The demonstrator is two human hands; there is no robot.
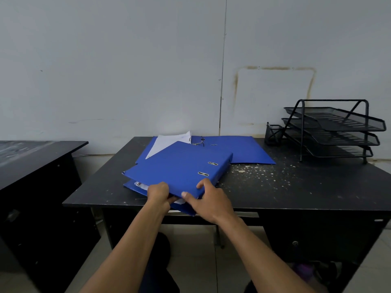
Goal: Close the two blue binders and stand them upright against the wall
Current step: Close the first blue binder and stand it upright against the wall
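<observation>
A blue binder (179,168) lies near the front edge of the black desk (296,187), its top cover nearly down over white pages. My left hand (159,194) grips its front edge from the left. My right hand (208,197) holds the same edge near the spine, thumb on the cover. Behind it, a second blue binder (243,149) lies open flat, with loose white sheets (169,142) on its left half and its metal ring (202,141) showing. The grey wall (127,70) rises right behind the desk.
A black three-tier mesh paper tray (334,127) stands at the desk's back right, with a small mesh holder (273,134) beside it. White flecks litter the desk to the right of the binders. Another dark desk (31,157) stands to the left.
</observation>
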